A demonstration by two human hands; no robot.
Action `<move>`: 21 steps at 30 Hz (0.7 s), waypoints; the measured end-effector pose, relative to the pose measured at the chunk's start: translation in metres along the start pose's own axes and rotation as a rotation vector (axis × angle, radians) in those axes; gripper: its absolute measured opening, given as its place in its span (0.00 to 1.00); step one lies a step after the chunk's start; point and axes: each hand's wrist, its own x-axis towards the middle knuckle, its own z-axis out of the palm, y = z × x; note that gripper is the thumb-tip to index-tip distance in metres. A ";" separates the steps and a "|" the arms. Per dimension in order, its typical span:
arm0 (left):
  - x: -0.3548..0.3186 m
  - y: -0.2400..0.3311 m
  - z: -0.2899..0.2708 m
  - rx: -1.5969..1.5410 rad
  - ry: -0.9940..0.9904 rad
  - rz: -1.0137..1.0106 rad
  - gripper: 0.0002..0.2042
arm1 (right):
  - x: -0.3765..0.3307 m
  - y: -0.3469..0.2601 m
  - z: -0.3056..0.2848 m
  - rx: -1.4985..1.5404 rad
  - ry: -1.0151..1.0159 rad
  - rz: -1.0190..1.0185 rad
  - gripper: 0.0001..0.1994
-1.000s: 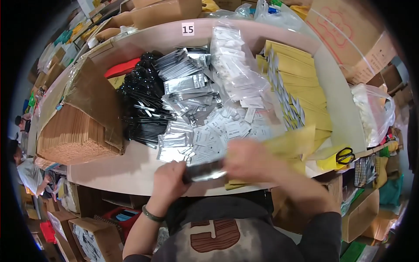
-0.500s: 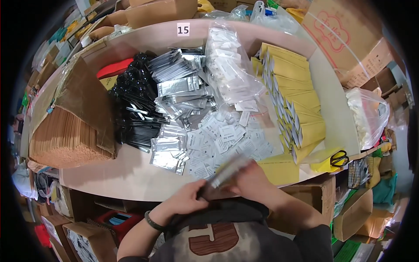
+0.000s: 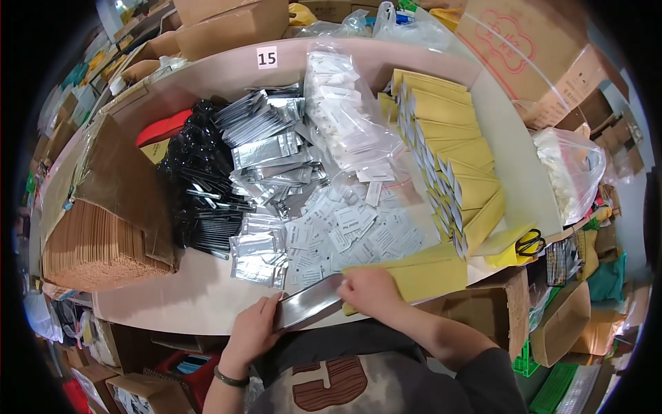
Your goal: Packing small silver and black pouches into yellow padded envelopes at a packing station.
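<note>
Both hands are at the near edge of the table, holding a long, flat silvery packet (image 3: pixel 307 303) that slants between them. My left hand (image 3: pixel 254 327) grips its lower left end, with the fingers closed along the edge. At the upper right end, my right hand (image 3: pixel 371 292) is closed in a fist-like grip. Under and beside that hand lies a flat yellow envelope (image 3: pixel 431 270); whether its fingers also pinch the envelope is hidden. Just beyond the hands are loose small white sachets (image 3: pixel 324 238) and a pile of silver foil packets (image 3: pixel 258 259).
A clear bag of white sachets (image 3: pixel 338 114) lies at the back. Thin black sticks (image 3: pixel 212 231) are heaped left, by a cardboard box of brown sheets (image 3: pixel 103 241). Stacked yellow envelopes (image 3: pixel 448 131) stand right. Black-handled scissors (image 3: pixel 530 243) rest at the right edge.
The blurred packet has come to rest, stretched flat between my hands. My left hand has moved left and nearer, and my right hand slightly left and nearer. The whole view has shifted a little.
</note>
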 end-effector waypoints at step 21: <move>0.008 -0.012 0.031 0.026 0.312 0.198 0.35 | 0.087 0.036 -0.082 0.155 0.156 -0.094 0.07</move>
